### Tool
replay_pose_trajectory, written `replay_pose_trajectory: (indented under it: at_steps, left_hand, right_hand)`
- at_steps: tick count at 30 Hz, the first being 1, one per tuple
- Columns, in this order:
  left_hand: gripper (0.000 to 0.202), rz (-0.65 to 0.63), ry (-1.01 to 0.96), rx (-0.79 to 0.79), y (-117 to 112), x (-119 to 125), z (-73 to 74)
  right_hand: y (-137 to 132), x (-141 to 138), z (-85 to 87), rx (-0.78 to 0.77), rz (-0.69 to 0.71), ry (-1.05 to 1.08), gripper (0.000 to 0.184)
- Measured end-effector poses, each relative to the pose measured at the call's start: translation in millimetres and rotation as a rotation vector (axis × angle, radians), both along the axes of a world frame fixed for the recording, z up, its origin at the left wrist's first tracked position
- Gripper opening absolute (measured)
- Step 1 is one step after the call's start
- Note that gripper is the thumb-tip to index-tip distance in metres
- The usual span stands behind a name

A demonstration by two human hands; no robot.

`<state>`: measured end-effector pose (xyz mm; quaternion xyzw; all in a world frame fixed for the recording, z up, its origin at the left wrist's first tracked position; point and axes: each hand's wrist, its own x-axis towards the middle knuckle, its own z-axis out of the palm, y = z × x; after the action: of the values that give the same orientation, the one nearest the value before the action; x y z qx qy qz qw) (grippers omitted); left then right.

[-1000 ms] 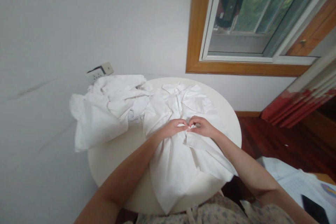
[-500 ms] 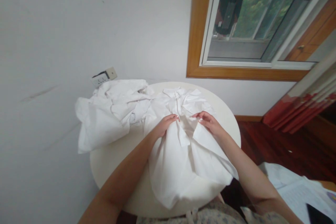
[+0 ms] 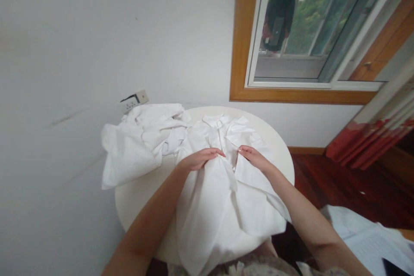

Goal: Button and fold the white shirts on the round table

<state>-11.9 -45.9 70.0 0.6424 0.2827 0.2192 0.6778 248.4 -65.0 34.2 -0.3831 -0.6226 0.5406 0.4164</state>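
A white shirt (image 3: 207,211) lies spread over the round table, its lower part draping over the near edge. My left hand (image 3: 203,158) is closed, pinching one front edge of the cloth left of the middle opening. On the other side of that gap, my right hand (image 3: 254,156) pinches the opposite edge between thumb and fingers. The two edges are held a little apart, with a narrow opening between them. Creased folds of the shirt reach toward the far side of the table.
A heap of white cloth (image 3: 136,151) sits at the left of the round white table (image 3: 278,142), partly overhanging it. Behind are the wall, a socket (image 3: 132,101) and a wood-framed window (image 3: 239,51). Papers (image 3: 365,233) and a dark flat object (image 3: 393,267) lie at lower right.
My hands have come slightly closer together, narrowing the gap between the cloth edges. The shirt's lower left part now hangs further toward me. The camera view has shifted a little.
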Motion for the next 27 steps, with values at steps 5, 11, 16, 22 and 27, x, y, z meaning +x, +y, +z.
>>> replay_pose_trajectory:
  at_steps: [5, 11, 16, 22, 27]
  left_hand:
    - [0.044, 0.361, 0.300, 0.554, 10, -4, 6.0]
    - [0.082, 0.595, 1.231, 0.803, 3, -11, -16.4]
    - [0.085, 0.348, 1.391, 0.644, -6, 1, -24.4]
    - [0.065, 0.319, 1.279, 0.804, -43, 23, -25.9]
    - [0.052, 0.381, 1.071, 0.829, -60, 29, -24.9]
  right_hand:
    - [0, 5, -6.9, 0.100, -0.078, -0.406, 0.038]
    - [-17, 9, 3.3, 0.240, -0.370, -1.187, 0.059]
    - [-19, 21, 9.4, 0.056, -0.326, -1.375, 0.094]
    - [-30, 15, 6.3, 0.152, -0.312, -1.383, 0.067]
    - [-46, -15, 5.9, 0.280, -0.210, -1.244, 0.028]
